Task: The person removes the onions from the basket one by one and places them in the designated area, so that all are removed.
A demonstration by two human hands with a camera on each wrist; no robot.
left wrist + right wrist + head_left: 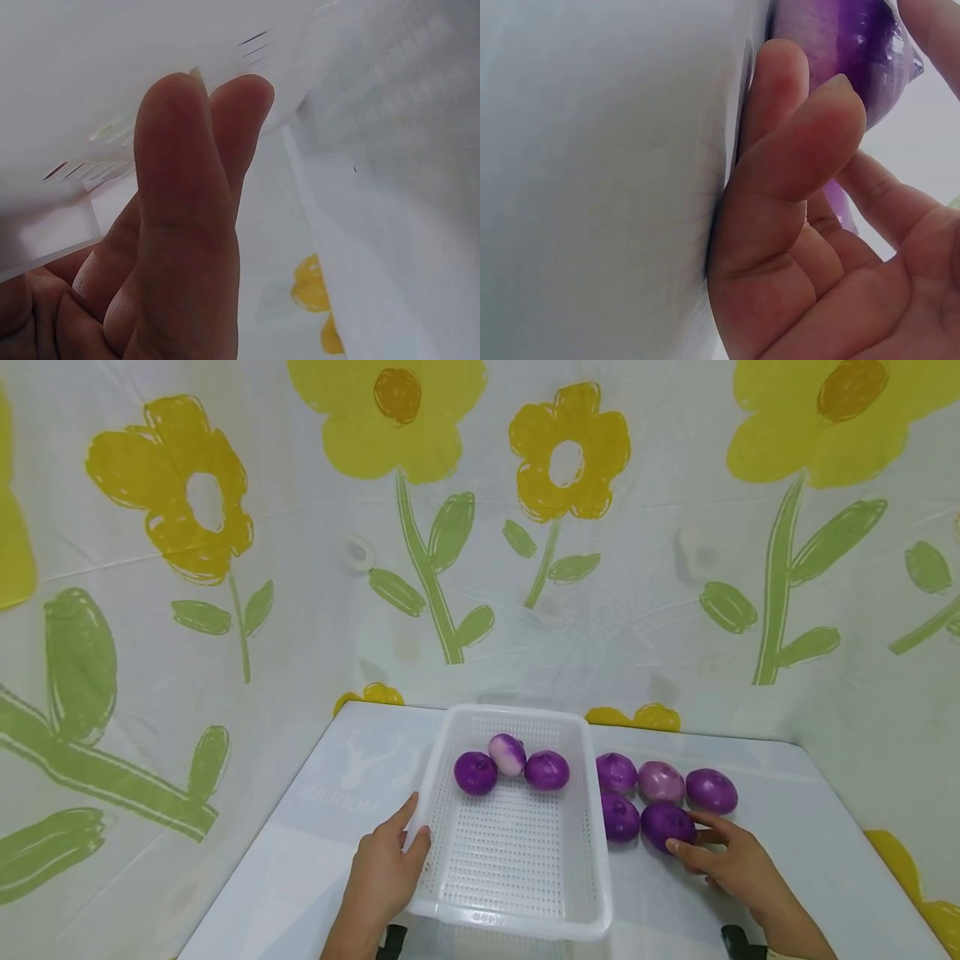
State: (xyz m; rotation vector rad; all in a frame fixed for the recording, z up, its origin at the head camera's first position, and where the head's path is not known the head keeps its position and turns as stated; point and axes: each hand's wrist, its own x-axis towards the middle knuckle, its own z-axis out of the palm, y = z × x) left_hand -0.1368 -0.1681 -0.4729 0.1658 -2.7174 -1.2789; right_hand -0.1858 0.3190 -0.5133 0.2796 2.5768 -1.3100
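A white perforated plastic basket [510,920] stands in the middle of the head view. Inside it, toward the far end, are three purple onions [547,771]. My left hand [384,864] holds the basket's left side; its fingers [184,165] lie against the basket wall in the left wrist view. On the right, my right hand [723,856] has its thumb and fingers around a dark purple onion [667,827], which sits at the near side of a group. In the right wrist view that onion [832,45] is partly hidden by the fingers.
Several more purple onions [711,791] lie right of the basket on the white table [315,827], close together. The leftmost of them are partly covered by the basket's edge. A white cloth [637,635] with yellow flowers hangs behind the table and along its sides.
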